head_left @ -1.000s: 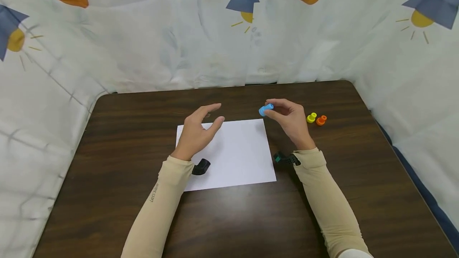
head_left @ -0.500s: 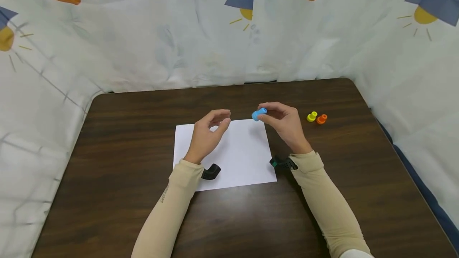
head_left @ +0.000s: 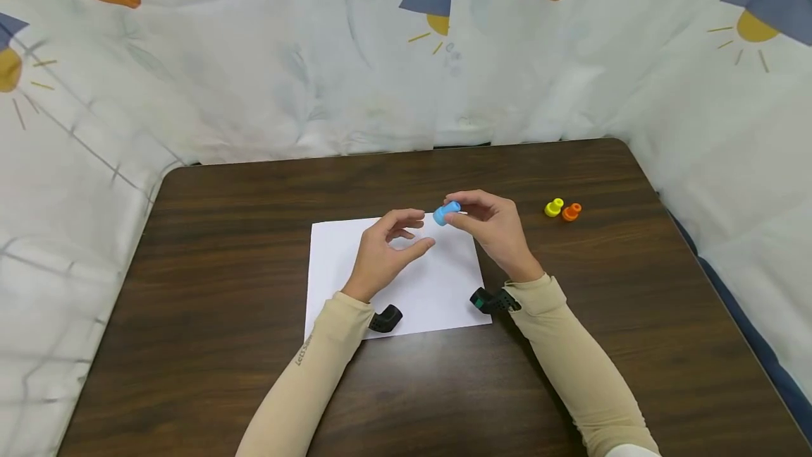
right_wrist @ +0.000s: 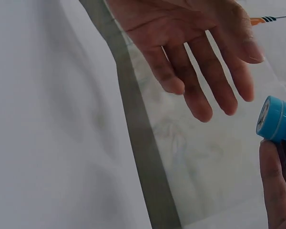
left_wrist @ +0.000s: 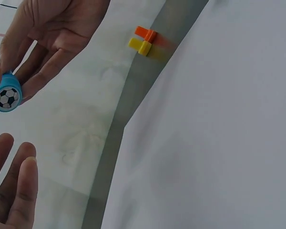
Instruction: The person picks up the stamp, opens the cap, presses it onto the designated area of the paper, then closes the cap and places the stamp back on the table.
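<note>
In the head view my right hand [head_left: 501, 235] pinches a small blue stamp [head_left: 446, 214] between thumb and fingers, above the paper's far right part. The left wrist view shows a soccer-ball picture on the round end of this stamp [left_wrist: 7, 98], which is tilted. My left hand [head_left: 383, 256] hovers over the white paper [head_left: 438, 295], fingers parted and thumb spread, just left of the stamp and apart from it. In the right wrist view the left hand's fingers [right_wrist: 207, 76] look extended with nothing between them. The sheet lies flat on the table.
A yellow stamp [head_left: 554, 207] and an orange stamp [head_left: 571, 212] stand close together on the dark wooden table [head_left: 222, 266], right of the paper. White printed cloth [head_left: 317, 76] hangs behind the table and along its sides. A black strap camera sits at each wrist.
My right hand has carried the blue stamp leftward and nearer, from beside the yellow stamp to over the paper. The left hand has moved right, toward it; its fingers drew together, then spread again.
</note>
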Demonstrator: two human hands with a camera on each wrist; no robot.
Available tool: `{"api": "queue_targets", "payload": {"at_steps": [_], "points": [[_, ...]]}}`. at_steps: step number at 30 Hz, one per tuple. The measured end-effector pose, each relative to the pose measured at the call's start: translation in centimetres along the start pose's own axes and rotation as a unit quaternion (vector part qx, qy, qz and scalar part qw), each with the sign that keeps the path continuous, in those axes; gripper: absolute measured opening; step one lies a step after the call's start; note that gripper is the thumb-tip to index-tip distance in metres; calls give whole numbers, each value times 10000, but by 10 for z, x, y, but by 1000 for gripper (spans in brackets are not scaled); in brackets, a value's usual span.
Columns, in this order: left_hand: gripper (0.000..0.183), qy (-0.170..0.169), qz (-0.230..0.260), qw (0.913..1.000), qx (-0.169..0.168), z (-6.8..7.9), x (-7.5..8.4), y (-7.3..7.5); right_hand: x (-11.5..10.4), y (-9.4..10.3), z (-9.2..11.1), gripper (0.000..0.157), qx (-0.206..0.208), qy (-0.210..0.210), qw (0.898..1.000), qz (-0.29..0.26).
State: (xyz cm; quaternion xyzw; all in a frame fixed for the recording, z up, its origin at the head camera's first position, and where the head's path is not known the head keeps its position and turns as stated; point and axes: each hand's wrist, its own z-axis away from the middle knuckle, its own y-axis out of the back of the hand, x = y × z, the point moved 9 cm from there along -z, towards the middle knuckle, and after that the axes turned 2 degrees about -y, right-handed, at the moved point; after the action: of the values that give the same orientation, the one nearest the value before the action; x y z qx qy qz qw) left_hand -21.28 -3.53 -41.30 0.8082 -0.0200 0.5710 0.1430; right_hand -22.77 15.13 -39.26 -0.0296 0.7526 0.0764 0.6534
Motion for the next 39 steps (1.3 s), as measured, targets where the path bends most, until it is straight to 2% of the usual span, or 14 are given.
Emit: {"api": "queue_targets", "payload": {"at_steps": [11,19,29,39], "points": [[42,-179,375,9987,291,1,5,-3,-2,-5,4,32,136,79,9997,-193],[43,-322,458,9973,469,2,12,-1,-1,-15,5,31,-28,-66,9980,-631],[35,-478,684,9941,696,4,14,1,3,-25,7,32,-172,-210,9971,-714],[33,-457,727,9926,857,3,15,4,9,-26,7,47,-193,-462,9942,-954]]}}
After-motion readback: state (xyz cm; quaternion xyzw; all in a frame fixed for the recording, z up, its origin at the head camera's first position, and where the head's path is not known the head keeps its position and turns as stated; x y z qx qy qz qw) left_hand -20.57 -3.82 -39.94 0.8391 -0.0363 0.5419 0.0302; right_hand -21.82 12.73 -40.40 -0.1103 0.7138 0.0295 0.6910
